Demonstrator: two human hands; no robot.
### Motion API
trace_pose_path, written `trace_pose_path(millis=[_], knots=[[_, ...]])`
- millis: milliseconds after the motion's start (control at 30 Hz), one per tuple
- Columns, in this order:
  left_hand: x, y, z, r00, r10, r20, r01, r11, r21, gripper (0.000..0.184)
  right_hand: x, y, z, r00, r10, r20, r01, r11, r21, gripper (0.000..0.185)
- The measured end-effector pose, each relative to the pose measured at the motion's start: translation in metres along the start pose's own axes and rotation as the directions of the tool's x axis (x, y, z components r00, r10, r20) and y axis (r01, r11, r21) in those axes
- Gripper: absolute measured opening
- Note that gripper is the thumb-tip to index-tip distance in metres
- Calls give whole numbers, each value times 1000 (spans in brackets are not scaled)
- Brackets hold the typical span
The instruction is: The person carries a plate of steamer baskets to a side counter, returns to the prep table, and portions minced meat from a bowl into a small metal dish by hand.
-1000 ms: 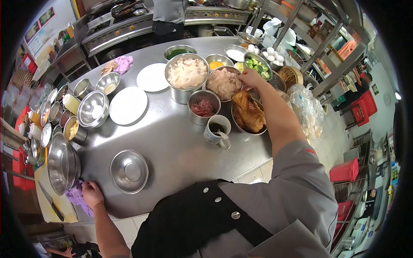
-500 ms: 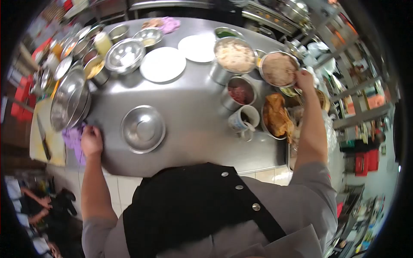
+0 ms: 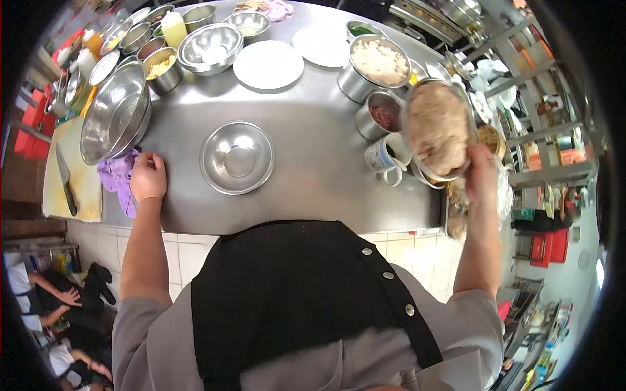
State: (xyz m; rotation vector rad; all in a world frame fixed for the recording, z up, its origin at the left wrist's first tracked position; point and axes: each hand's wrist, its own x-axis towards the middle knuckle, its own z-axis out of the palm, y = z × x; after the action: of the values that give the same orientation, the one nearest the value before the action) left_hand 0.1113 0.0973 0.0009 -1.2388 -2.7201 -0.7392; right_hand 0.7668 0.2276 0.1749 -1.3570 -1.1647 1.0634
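A bowl of pale ground meat is raised at the right, its rim gripped by my right hand. Beneath it, the bowl with the browned poultry is mostly hidden. My left hand rests with curled fingers at the table's left, against a purple cloth; whether it grips the cloth is unclear. Between my hands sits an empty steel bowl. Just left of the raised bowl are a patterned mug and a steel container of red meat.
A knife lies on a cutting board at the far left, beside a large colander. White plates, a pot of pale chopped food, steel bowls and sauce bottles line the back. Several people show at the lower left.
My right hand has lifted the ground meat bowl from among the containers and brought it nearer, over the poultry bowl. The view has turned and tilted down; my left hand stays by the cloth.
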Motion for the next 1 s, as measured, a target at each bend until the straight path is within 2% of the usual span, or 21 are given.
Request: trace_pose_path(millis=[67,133,200,333,467,533,567,600,633,667,700,800,900,1000], knots=[[1,-2,-1,1000,10,7,-10,1000,-22,25,-43,14,44,993,102,-63,-100,994,44,6],[-1,-3,-5,999,6,37,-5,1000,-30,25,-86,41,76,972,217,95,-206,973,-105,7],[0,-6,-3,1000,28,8,-27,999,-39,26,-113,54,112,936,334,112,-340,940,31,9],[1,-16,1,995,103,14,-102,992,-74,26,-129,110,140,907,412,94,-417,908,41,11],[1,-16,-1,995,95,35,-92,991,-96,27,-128,130,158,882,438,174,-455,888,69,21],[1,-15,-2,995,90,35,-86,990,-108,28,-118,114,155,854,476,210,-441,876,-195,22],[1,-15,-3,995,92,43,-87,991,-104,28,-113,102,152,839,496,224,-417,850,-323,23],[1,-16,-2,994,93,52,-87,991,-102,28,-111,94,149,922,344,176,-210,828,-520,23],[1,-16,-2,994,91,59,-85,991,-102,28,-109,86,147,971,171,169,-5,719,-695,24],[2,-16,-1,994,95,52,-90,990,-104,28,-107,74,148,978,-9,206,180,532,-828,24],[2,-17,-1,994,99,45,-94,990,-105,28,-109,55,159,980,-72,187,186,674,-715,25],[1,-17,-2,994,99,52,-93,990,-107,28,-113,14,202,928,-107,358,339,643,-687,28],[1,-16,-6,992,93,87,-83,991,-106,27,-112,2,238,810,-181,558,586,312,-748,34],[1,-15,-9,990,109,85,-97,987,-130,26,-112,-5,270,817,2,577,570,149,-808,37]])
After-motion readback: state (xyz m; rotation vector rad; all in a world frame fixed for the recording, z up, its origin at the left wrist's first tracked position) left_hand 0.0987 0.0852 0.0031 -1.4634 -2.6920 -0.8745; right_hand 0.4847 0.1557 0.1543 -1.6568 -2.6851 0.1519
